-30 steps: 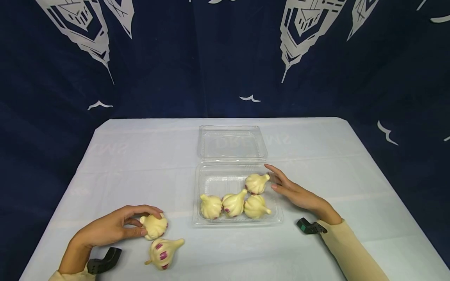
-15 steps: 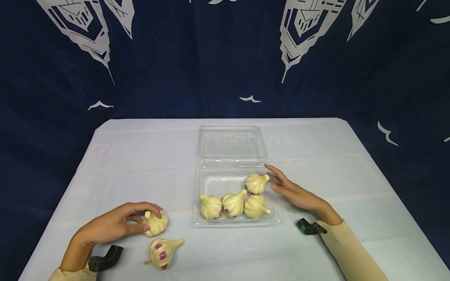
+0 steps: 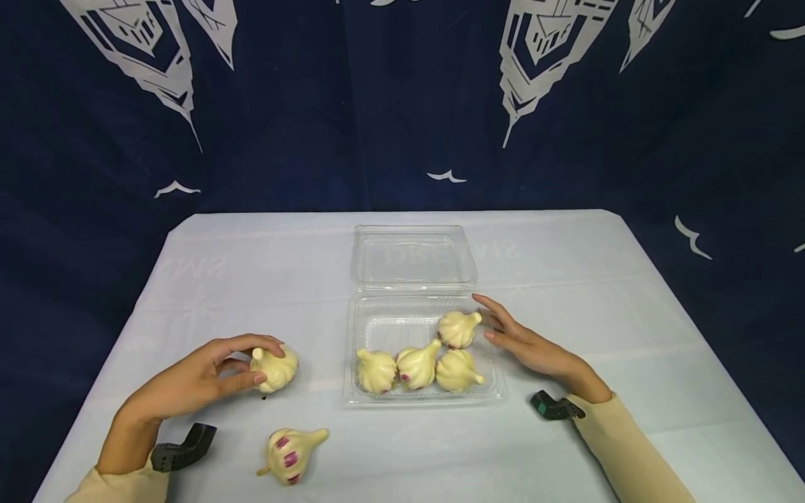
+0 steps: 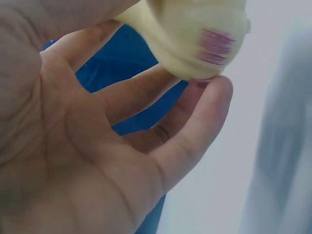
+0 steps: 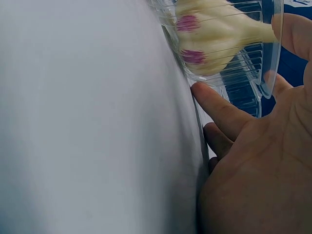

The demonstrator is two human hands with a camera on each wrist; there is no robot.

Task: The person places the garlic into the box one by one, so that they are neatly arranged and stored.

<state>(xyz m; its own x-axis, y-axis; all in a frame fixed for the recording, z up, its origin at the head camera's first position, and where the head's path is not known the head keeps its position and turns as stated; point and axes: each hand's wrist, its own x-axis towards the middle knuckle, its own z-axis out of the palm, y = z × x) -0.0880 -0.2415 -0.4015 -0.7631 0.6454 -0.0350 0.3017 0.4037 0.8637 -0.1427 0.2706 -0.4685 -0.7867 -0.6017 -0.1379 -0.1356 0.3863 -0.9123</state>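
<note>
Right now I see my left hand [image 3: 189, 384] at the lower left of the head frame, fingers and thumb curled round a pale garlic bulb [image 3: 274, 369], which it holds just above the bench [image 3: 251, 279]; a small shadow shows beneath the bulb. From the left wrist view the same bulb [image 4: 190, 34] sits at the top of the frame, pinched at the fingertips [image 4: 214, 92], with a purple streak on its skin.

Another garlic bulb with purple patches [image 3: 291, 454] lies loose on the bench near the bottom edge, below the held one and apart from it.

My right hand [image 3: 528, 346] rests at the right side of the clear plastic clamshell box [image 3: 377, 325], fingers fairly straight and relaxed, touching its right wall and gripping nothing. In the right wrist view the fingers [image 5: 219, 109] lie against the ribbed wall of the box [image 5: 243, 83], and a bulb shows through it.

Four garlic bulbs sit in the box tray: three in a row along the near side and one [image 3: 458, 328] behind them at the right. The box's lid [image 3: 411, 255] lies open flat behind the tray, towards the frame's centre.
</note>
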